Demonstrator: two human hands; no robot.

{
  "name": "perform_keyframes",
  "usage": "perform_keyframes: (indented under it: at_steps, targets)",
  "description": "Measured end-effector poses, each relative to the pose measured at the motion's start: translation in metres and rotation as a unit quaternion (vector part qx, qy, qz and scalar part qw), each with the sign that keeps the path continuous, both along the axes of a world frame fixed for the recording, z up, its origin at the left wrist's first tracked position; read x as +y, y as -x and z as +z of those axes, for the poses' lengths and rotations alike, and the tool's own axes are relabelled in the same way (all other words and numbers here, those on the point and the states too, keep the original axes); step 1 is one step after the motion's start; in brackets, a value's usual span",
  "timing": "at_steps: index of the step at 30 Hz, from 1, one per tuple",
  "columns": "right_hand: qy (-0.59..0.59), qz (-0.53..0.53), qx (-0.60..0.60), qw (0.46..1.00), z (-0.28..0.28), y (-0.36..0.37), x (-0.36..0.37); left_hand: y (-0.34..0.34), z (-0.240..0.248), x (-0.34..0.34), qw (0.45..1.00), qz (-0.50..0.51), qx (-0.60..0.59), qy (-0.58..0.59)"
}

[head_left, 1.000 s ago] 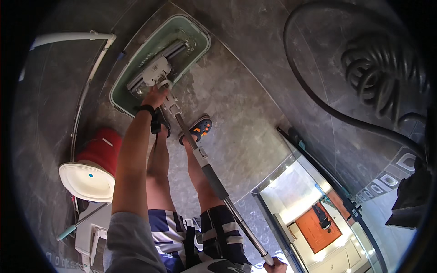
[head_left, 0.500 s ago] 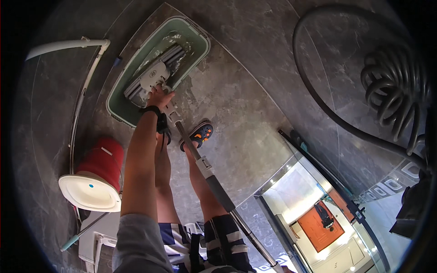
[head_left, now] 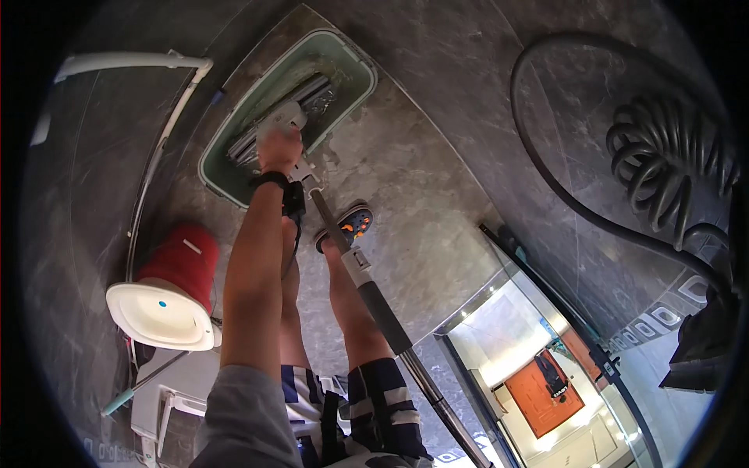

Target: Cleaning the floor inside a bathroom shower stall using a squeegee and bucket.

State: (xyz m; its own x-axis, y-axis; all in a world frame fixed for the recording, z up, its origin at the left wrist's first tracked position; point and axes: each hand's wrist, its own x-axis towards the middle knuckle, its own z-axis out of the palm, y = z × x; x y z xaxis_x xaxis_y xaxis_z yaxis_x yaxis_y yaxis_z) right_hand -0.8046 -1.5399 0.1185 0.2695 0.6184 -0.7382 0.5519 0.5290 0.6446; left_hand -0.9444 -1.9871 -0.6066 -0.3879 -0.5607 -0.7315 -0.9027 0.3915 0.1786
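A mop with a white head point(head_left: 282, 119) and long grey rollers lies slantwise in a green tub point(head_left: 365, 82), with some water beneath it. My left hand point(head_left: 279, 148), slightly smeared by motion, is closed on the mop at the base of its head, and a black band and device circle that wrist. From there the mop's metal and dark-grey pole point(head_left: 384, 313) runs down past my right leg to the lower edge. My right hand is out of view.
A red bucket point(head_left: 183, 261) with a cream basin-like top point(head_left: 160, 320) stands left, near a white stool point(head_left: 175, 390). A pale pipe point(head_left: 160, 148) runs along the left wall. Coiled dark hose point(head_left: 651, 156) hangs at right. A glass panel point(head_left: 538, 304) and a doorway are lower right.
My left hand has shifted on the mop head and the fingers now wrap over it. The mop head has turned slightly. The whole view has shifted a little.
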Motion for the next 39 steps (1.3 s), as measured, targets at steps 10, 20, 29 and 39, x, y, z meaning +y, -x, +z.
perform_keyframes:
  at_steps: [10,20,29,39]
  targets:
    - [0.195,0.32,0.073,0.924,0.004,0.013,-0.055,0.006,0.054,-0.01,0.999,-0.029,0.009,0.014]
    - [0.164,0.329,0.048,0.929,-0.009,0.033,-0.081,0.005,0.085,-0.021,0.996,-0.083,-0.038,-0.016]
    - [0.141,0.34,0.047,0.929,-0.011,0.034,-0.079,0.001,0.101,-0.016,0.994,-0.089,-0.048,-0.03]
    - [0.145,0.33,0.088,0.929,-0.015,0.041,-0.084,-0.013,0.123,-0.016,0.998,-0.013,0.031,-0.062]
